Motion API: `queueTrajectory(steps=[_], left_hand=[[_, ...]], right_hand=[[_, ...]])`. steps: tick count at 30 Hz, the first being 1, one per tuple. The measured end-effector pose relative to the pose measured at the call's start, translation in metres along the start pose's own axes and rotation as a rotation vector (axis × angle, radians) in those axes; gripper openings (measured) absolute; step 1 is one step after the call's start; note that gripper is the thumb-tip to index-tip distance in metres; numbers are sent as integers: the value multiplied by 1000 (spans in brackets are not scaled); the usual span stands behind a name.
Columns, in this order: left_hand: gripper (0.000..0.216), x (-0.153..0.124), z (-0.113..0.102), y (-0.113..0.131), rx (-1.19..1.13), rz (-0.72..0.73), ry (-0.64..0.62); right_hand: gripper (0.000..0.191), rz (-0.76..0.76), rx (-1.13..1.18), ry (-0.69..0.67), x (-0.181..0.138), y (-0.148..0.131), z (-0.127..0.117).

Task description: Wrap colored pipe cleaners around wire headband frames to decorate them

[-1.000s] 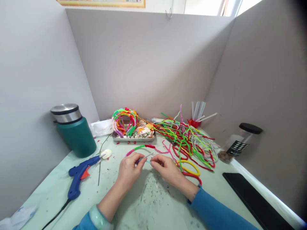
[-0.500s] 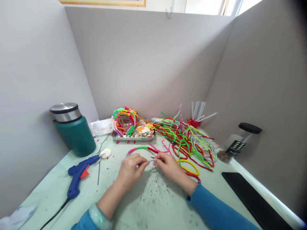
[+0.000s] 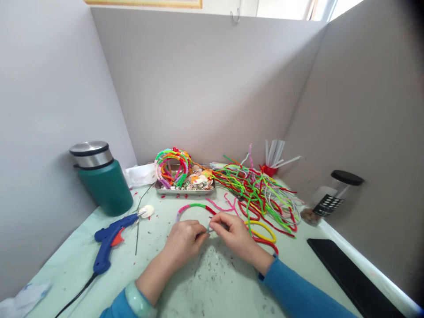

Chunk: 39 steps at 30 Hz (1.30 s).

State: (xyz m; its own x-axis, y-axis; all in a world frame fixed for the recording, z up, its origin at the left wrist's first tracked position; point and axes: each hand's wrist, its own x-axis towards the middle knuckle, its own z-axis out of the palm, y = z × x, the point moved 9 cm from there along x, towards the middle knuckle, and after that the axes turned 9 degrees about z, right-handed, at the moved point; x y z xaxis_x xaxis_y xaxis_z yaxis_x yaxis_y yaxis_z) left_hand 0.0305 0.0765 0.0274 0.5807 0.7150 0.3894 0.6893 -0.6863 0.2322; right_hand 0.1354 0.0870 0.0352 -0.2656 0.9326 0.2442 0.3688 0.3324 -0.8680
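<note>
A thin hoop wrapped in pink, green and red pipe cleaner (image 3: 198, 205) arches up behind my hands. My left hand (image 3: 186, 240) is closed, thumb against bent forefinger, at the near left side of this hoop. Close beside it, my right hand (image 3: 233, 236) pinches the end of a pale grey-blue strand (image 3: 209, 230) that runs between the fingertips of both hands. The fingers hide most of this strand and the near part of the hoop. Just beyond my right hand lie a pink pipe cleaner (image 3: 218, 207) and a yellow loop (image 3: 270, 230).
A blue glue gun (image 3: 107, 245) with its cord and a green flask (image 3: 106, 187) are at left. Behind sits a metal tray (image 3: 185, 191) holding wrapped rings and shells. A tangled pipe-cleaner pile (image 3: 255, 185), a jar (image 3: 326, 203) and a black strip (image 3: 344, 269) occupy the right.
My hands have drawn closer together and slightly nearer to me. The pale strand between the fingertips shows less, and more of the hoop's arch shows behind them.
</note>
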Motion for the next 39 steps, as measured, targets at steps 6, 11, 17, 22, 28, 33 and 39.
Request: queueTrajectory(steps=[6,11,17,22,28,33,39], left_hand=[[24,-1,-9,-19,-175,-142,147],[19,0,-19,-26,-303,-186,209],[16,1,-18,-24,-375,-223,177],[21,0,-18,-26,-343,-240,215],[22,-2,-24,-33,-292,-253,292],[22,-5,-35,-31,-234,-243,378],[20,-2,-34,-22,-279,-164,350]], right_hand=[[12,-84,-63,-105,-9,-14,11],[12,-14,-63,-89,-3,-1,10],[11,42,-149,-19,0,8,7],[13,25,-174,-57,-2,9,15],[13,-91,-184,152,-3,-4,-8],[18,-178,-220,194,-11,-16,-10],[25,198,135,-150,-3,22,28]])
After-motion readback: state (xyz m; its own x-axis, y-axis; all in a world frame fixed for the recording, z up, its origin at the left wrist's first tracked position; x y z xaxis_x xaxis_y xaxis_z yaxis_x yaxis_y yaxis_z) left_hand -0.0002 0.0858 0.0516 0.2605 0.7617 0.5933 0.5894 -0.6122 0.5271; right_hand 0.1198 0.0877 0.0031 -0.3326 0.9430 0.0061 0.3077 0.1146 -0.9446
